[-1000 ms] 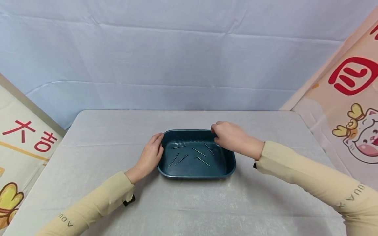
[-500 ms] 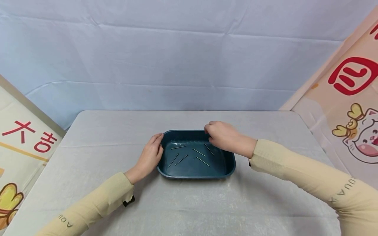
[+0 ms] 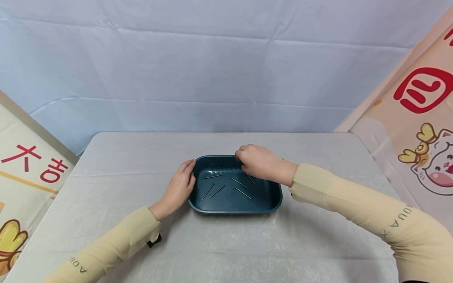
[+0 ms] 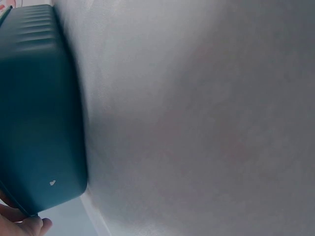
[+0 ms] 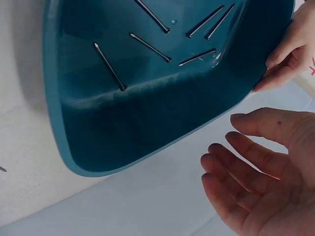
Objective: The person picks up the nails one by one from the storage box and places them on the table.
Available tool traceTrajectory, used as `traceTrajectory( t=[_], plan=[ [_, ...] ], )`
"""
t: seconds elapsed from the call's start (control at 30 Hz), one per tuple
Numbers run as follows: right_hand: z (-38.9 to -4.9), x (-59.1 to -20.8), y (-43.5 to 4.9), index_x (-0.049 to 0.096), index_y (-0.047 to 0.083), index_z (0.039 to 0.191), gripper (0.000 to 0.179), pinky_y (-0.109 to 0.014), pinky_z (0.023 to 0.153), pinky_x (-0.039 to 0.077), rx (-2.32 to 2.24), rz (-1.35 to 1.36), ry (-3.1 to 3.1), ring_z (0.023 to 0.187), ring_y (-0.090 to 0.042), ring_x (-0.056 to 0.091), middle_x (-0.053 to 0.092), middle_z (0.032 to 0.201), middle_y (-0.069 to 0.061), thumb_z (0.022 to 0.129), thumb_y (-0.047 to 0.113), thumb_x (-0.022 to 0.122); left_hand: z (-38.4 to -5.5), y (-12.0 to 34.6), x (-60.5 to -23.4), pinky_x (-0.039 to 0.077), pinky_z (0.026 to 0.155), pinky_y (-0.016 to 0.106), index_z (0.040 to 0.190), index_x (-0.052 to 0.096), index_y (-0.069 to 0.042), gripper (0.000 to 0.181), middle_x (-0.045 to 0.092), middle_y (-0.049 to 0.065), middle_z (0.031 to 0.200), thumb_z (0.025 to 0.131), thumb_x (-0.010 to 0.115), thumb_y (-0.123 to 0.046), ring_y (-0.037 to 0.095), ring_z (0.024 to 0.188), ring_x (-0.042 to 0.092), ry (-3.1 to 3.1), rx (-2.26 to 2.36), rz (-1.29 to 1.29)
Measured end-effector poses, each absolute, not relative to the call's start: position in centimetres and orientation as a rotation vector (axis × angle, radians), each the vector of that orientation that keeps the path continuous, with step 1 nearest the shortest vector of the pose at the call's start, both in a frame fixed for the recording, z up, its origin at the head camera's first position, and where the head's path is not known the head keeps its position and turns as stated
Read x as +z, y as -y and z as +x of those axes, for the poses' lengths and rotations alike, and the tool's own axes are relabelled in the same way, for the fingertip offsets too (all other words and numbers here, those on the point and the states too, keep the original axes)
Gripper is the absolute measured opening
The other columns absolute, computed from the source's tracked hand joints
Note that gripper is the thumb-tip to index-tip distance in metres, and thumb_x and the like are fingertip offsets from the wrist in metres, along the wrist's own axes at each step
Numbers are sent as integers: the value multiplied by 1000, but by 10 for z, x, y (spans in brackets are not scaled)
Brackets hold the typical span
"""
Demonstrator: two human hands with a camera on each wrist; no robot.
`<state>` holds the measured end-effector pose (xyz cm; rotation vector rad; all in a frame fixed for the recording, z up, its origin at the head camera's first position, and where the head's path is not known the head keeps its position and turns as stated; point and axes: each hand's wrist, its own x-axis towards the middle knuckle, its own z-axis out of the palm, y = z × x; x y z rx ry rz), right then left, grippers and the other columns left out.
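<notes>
A dark teal rectangular plastic basin [image 3: 233,207] sits on the table with several nails [image 3: 243,193] lying loose on its floor. My left hand [image 3: 179,188] grips the basin's left rim, thumb over the edge and fingers along the outer wall; the left wrist view shows only its fingertips at the corner. Over the far rim is my right hand [image 3: 260,162], which overlaps the basin's far right part in the head view. In the right wrist view this right hand [image 5: 266,167] has loosely bent fingers, apart from the rim, with nothing in them.
A grey-white cloth covers the table [image 3: 226,247]. Part of another nail [image 5: 3,169] shows on the cloth outside the basin, at the right wrist view's left edge. A pale cloth backdrop [image 3: 226,78] hangs behind, and printed panels [image 3: 421,118] stand at both sides.
My right hand has moved left along the basin's far rim, covering part of one nail inside. The left hand and the basin have stayed in place.
</notes>
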<state>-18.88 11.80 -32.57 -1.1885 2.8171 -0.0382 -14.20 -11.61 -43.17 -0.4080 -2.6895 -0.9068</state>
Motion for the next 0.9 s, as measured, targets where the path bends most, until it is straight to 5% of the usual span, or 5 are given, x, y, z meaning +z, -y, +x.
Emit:
traceTrajectory(
  t=[0.9],
  plan=[
    [-194,-337,-88,65,2,101,18,-29,74,51,-54,-1408,-2736,88,-19,60,63,96,-8,84,5,62,-143,117,-432,41,96,41,128,44,11,41,45,21,129,89,45,1,29,119,46,2706,-928,-409]
  ],
)
